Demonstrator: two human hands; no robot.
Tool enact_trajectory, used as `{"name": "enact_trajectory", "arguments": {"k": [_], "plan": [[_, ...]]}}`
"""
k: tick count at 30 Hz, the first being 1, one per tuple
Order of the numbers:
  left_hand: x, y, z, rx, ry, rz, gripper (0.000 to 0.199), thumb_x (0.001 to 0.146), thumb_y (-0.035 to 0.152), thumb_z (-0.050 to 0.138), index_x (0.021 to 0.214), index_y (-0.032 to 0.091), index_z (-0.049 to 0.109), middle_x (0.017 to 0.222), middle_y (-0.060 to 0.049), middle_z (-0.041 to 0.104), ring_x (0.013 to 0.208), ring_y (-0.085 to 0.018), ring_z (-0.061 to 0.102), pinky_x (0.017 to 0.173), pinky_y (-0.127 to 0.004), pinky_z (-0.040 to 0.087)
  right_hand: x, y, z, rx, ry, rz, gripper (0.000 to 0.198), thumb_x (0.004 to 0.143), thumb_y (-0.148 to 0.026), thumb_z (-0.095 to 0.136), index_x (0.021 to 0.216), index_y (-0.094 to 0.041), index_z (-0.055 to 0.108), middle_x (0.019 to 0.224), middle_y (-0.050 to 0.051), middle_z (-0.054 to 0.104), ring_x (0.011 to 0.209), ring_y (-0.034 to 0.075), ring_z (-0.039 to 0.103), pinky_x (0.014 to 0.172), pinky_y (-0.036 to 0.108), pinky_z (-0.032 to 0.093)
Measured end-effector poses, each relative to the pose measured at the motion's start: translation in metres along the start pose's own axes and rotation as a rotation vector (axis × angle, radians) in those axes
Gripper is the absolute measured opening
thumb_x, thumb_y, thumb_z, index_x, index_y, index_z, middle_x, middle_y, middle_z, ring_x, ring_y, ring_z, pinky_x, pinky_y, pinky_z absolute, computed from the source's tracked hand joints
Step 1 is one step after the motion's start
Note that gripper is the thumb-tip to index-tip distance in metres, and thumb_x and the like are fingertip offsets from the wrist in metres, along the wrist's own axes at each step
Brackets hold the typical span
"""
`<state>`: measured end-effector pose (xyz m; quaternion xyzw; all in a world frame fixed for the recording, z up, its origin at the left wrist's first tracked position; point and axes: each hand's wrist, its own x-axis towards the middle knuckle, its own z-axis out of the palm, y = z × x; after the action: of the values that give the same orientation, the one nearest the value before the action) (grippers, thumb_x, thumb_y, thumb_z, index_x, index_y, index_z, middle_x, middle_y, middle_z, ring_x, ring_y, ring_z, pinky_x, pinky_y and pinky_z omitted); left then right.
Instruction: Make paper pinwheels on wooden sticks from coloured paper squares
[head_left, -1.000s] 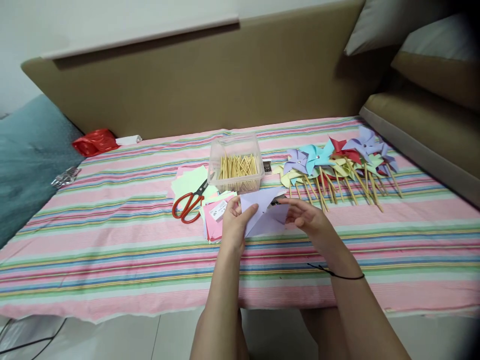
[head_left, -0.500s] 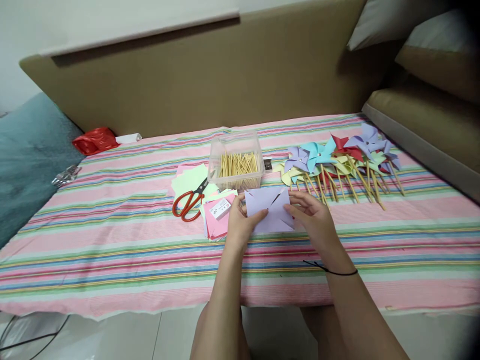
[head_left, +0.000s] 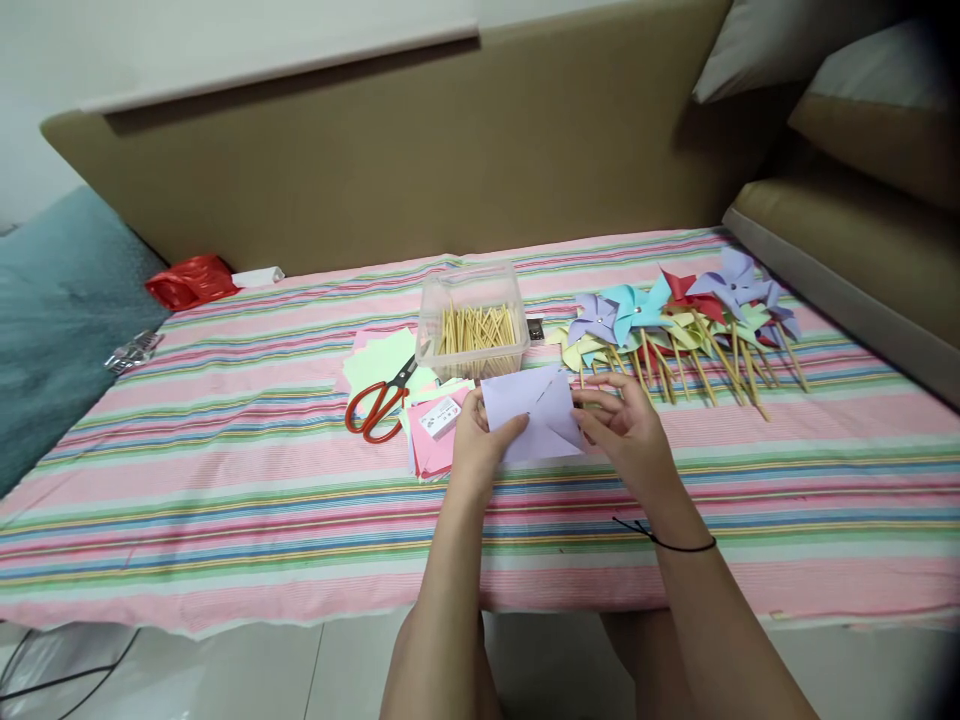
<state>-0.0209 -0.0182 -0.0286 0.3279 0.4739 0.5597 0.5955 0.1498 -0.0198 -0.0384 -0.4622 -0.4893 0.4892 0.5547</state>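
Note:
A purple sheet of paper (head_left: pixel 536 420) with slits running in from its corners is held up over the striped cloth. My left hand (head_left: pixel 480 440) grips its left side, thumb across the front and fingers behind. At the right edge, my right hand (head_left: pixel 619 420) pinches the paper between thumb and fingers. Left of my left hand, a small white box (head_left: pixel 441 417) lies on a stack of pink and other coloured sheets (head_left: pixel 427 450). Beside that stack are red-handled scissors (head_left: pixel 381 405), partly over pale green sheets (head_left: pixel 382 355).
Behind the paper stands a clear plastic box (head_left: pixel 472 285) of wooden sticks (head_left: pixel 480 330). Finished paper pinwheels (head_left: pixel 637 310) on sticks lie at the right. A red plastic bag (head_left: pixel 193 283) and a white block (head_left: pixel 257 277) sit at the back left.
The purple paper has shifted slightly left and up and is tilted a little. My right-hand fingers have moved at its right edge; my left hand keeps its grip.

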Motion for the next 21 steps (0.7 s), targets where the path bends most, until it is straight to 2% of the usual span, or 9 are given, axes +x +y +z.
{"name": "enact_trajectory", "arguments": {"k": [4,7,13,17,21], "plan": [[0.001,0.0,-0.002,0.001,0.015,0.01,0.055,0.059,0.025,0.083,0.105,0.019,0.053,0.096,-0.005,0.07,0.085,-0.02,0.066,0.074,-0.031,0.051,0.0,-0.001,-0.003,-0.062,-0.093,-0.047,0.01,0.082,-0.034,0.066,0.086,-0.025,0.063,0.084,0.002,0.069,0.062,0.014,0.06,0.057,0.029,0.051],[0.001,0.0,-0.003,0.007,-0.006,0.005,0.055,0.06,0.026,0.082,0.106,0.019,0.052,0.094,-0.004,0.07,0.081,-0.02,0.066,0.073,-0.031,0.051,-0.001,-0.002,-0.003,-0.153,-0.144,-0.077,0.015,0.083,-0.035,0.063,0.082,-0.024,0.073,0.086,0.004,0.068,0.065,0.015,0.059,0.055,0.029,0.049],[0.002,0.0,-0.003,0.046,-0.035,0.02,0.054,0.062,0.027,0.082,0.106,0.019,0.051,0.101,-0.008,0.07,0.086,-0.021,0.067,0.075,-0.033,0.052,-0.002,-0.006,0.001,-0.056,-0.209,0.051,0.018,0.08,-0.041,0.07,0.089,-0.025,0.074,0.08,0.003,0.07,0.076,0.018,0.066,0.067,0.032,0.056],[0.002,0.0,-0.004,0.097,-0.031,0.032,0.059,0.059,0.03,0.084,0.108,0.02,0.052,0.096,-0.007,0.071,0.083,-0.022,0.068,0.071,-0.032,0.053,-0.001,-0.003,0.002,-0.081,-0.164,0.035,0.024,0.079,-0.047,0.07,0.078,-0.023,0.074,0.08,0.004,0.07,0.076,0.019,0.066,0.07,0.032,0.056],[0.002,0.001,-0.004,0.16,-0.051,0.025,0.061,0.059,0.031,0.084,0.109,0.021,0.052,0.085,-0.003,0.072,0.072,-0.02,0.067,0.064,-0.03,0.051,0.0,0.002,0.007,-0.037,-0.08,0.098,0.027,0.07,-0.047,0.078,0.07,-0.021,0.069,0.067,0.002,0.066,0.065,0.017,0.062,0.059,0.03,0.054]]}}
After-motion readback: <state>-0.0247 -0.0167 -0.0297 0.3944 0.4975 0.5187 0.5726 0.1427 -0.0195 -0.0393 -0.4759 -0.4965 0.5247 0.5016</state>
